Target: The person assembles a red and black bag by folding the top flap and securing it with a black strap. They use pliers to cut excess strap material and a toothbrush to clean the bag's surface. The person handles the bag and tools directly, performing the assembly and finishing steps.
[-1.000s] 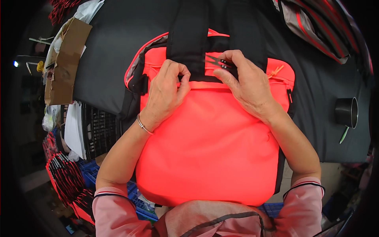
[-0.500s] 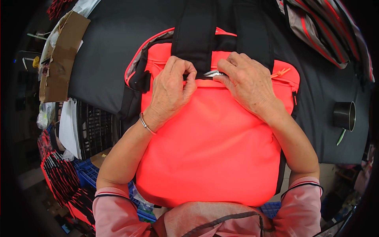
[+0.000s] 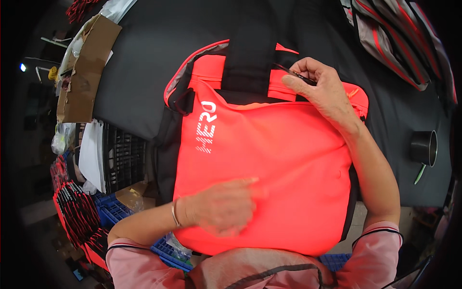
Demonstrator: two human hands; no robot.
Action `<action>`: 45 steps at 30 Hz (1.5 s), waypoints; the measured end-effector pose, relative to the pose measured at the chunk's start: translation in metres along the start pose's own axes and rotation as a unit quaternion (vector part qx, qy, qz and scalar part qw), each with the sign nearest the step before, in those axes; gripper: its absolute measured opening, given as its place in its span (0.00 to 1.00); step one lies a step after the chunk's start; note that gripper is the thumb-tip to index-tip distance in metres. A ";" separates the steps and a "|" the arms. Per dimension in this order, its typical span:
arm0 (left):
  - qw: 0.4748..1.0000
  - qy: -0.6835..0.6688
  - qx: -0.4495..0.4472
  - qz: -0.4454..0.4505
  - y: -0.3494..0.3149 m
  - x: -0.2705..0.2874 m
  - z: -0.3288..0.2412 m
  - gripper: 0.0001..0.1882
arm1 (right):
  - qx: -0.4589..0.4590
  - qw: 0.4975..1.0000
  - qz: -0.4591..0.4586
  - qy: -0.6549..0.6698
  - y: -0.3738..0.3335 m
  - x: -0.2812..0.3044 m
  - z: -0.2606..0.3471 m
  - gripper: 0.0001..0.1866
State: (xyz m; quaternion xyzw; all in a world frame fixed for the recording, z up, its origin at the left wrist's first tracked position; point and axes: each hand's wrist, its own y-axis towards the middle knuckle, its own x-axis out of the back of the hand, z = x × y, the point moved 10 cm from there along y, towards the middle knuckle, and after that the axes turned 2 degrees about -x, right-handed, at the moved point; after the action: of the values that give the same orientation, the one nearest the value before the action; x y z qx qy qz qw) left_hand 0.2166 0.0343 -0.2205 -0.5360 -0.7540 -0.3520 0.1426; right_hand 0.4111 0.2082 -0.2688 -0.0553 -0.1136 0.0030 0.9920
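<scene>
A bright coral-red backpack (image 3: 269, 159) with black straps (image 3: 248, 53) lies in front of me. Over its upper right, my right hand (image 3: 320, 86) is closed on small pointed thread snips (image 3: 293, 73), whose dark blades point up and left. Below them runs the bag's top seam, with an orange zipper edge (image 3: 250, 106). My left hand (image 3: 224, 207) is smeared by motion above the lower front panel; one finger seems to point right, but the rest are unclear. White printing (image 3: 206, 127) marks the panel's left side.
The bag rests on a dark table (image 3: 130, 72). At right stand a dark metal cup (image 3: 423, 148) and a green-handled tool (image 3: 419, 174). Grey bag pieces with red trim (image 3: 385, 43) lie far right. Cardboard (image 3: 89, 72), a black crate (image 3: 122, 156) and blue crates (image 3: 113, 209) line the left.
My left hand has left the top seam and dropped toward the lower panel, uncovering the printing. My right hand has lifted up and right with the snips. The view has shifted slightly.
</scene>
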 end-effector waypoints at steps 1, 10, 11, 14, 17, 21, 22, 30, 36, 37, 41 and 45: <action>0.999 -0.027 0.027 0.022 0.002 0.000 -0.001 0.04 | -0.004 1.000 0.001 0.015 0.002 0.001 -0.001 0.17; 0.865 0.431 0.240 -0.087 0.007 0.127 0.096 0.17 | 0.016 1.000 -0.020 -0.007 0.007 0.010 -0.006 0.12; 0.879 0.400 0.231 -0.113 -0.001 0.127 0.099 0.13 | 0.022 0.999 -0.025 0.004 0.007 0.011 -0.007 0.12; 0.905 0.322 0.206 -0.186 -0.008 0.134 0.112 0.03 | 0.007 1.000 -0.025 0.002 0.007 0.011 -0.006 0.12; 0.875 0.329 0.265 -0.235 -0.006 0.138 0.121 0.03 | 0.002 1.000 -0.024 -0.019 0.007 0.009 -0.011 0.12; 0.833 0.372 0.364 -0.185 0.009 0.137 0.129 0.08 | 0.026 0.998 -0.038 -0.046 0.006 0.010 -0.010 0.12; 0.830 0.377 0.369 -0.182 0.011 0.136 0.127 0.08 | 0.027 0.998 -0.040 -0.052 0.005 0.009 -0.009 0.11; 0.793 0.449 0.357 -0.204 0.008 0.118 0.121 0.09 | 0.046 0.995 -0.030 -0.082 -0.005 0.003 -0.002 0.09; 0.788 0.435 0.364 -0.240 0.004 0.116 0.127 0.04 | 0.041 0.997 -0.003 -0.069 -0.008 0.001 -0.002 0.09; 0.782 0.454 0.356 -0.236 0.005 0.113 0.128 0.04 | 0.039 0.996 0.003 -0.076 -0.009 0.000 -0.002 0.09; 0.777 0.468 0.362 -0.211 0.002 0.108 0.134 0.07 | 0.072 0.982 0.029 -0.169 -0.010 -0.007 0.006 0.14; 0.779 0.442 0.376 -0.237 -0.003 0.108 0.132 0.06 | 0.138 0.969 0.066 -0.196 -0.001 -0.026 0.036 0.21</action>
State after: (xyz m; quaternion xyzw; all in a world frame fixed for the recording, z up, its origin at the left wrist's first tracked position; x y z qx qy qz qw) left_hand 0.1940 0.2006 -0.2517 -0.0294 -0.7842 -0.2610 0.5622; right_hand 0.3779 0.2108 -0.2395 0.0761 -0.3003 0.0948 0.9461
